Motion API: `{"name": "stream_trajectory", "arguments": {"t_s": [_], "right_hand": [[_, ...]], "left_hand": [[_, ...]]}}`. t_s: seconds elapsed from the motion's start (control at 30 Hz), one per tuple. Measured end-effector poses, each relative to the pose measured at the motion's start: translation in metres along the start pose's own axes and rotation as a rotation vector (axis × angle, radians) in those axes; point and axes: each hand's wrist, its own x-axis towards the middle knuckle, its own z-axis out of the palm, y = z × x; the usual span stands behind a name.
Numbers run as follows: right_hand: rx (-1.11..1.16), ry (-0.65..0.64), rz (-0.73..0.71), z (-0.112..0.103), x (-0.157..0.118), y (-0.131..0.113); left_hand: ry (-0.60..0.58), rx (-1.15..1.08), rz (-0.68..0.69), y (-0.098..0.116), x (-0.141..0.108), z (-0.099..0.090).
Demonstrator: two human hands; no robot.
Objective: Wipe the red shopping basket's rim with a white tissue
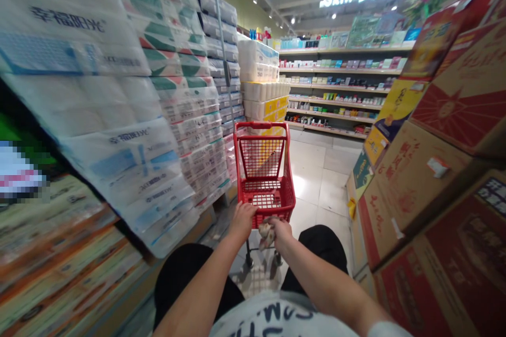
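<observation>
A small red shopping cart (pixel 292 197) stands on the floor before my knees, its raised bar at the far end and its basket holding nothing I can make out. My left hand (pixel 242 219) is closed over the left of the basket's near rim. By the right of that rim, my right hand (pixel 281 231) is closed on a small beige, dark-patterned thing (pixel 266 233) that looks soft and crumpled. Its exact kind is unclear. Whether the right fingers also touch the cart I cannot tell.
Tall stacks of wrapped toilet paper (pixel 146 168) line the left side. Cardboard boxes (pixel 411 168) are piled on the right. Tiled floor (pixel 312 179) runs ahead between them to shelves of small goods (pixel 340 70). A thin metal pole (pixel 221 31) stands by the left stacks.
</observation>
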Motion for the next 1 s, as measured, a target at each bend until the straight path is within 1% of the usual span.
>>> {"name": "stream_trajectory", "arguments": {"t_s": [0.07, 0.37, 0.5, 0.6, 0.67, 0.73, 0.83, 0.9, 1.0], "right_hand": [[0.007, -0.013, -0.022, -0.001, -0.002, -0.001], [-0.032, -0.024, -0.033, 0.001, -0.009, -0.007], [-0.039, -0.05, 0.008, 0.013, -0.017, -0.006], [0.002, -0.119, -0.033, 0.025, -0.023, -0.005], [0.013, -0.096, -0.047, 0.027, -0.025, -0.003], [0.008, -0.048, -0.029, 0.022, -0.022, -0.001], [-0.027, 0.013, 0.024, 0.007, -0.014, 0.004], [-0.046, 0.028, 0.035, -0.001, -0.007, 0.007], [-0.058, 0.02, -0.001, -0.007, 0.002, 0.006]], "left_hand": [[0.004, 0.0, -0.001, 0.0, 0.0, 0.0], [-0.005, -0.014, -0.015, 0.002, 0.0, -0.002], [-0.007, -0.016, -0.022, 0.004, 0.0, -0.003], [0.003, -0.01, -0.029, 0.007, 0.0, -0.004], [-0.001, -0.002, -0.032, 0.008, -0.001, -0.005], [-0.012, 0.002, -0.023, 0.007, -0.001, -0.005], [-0.01, -0.007, -0.001, 0.004, -0.003, -0.003], [0.002, -0.015, 0.007, 0.004, -0.003, -0.002], [0.009, -0.024, 0.005, 0.005, -0.003, -0.002]]}}
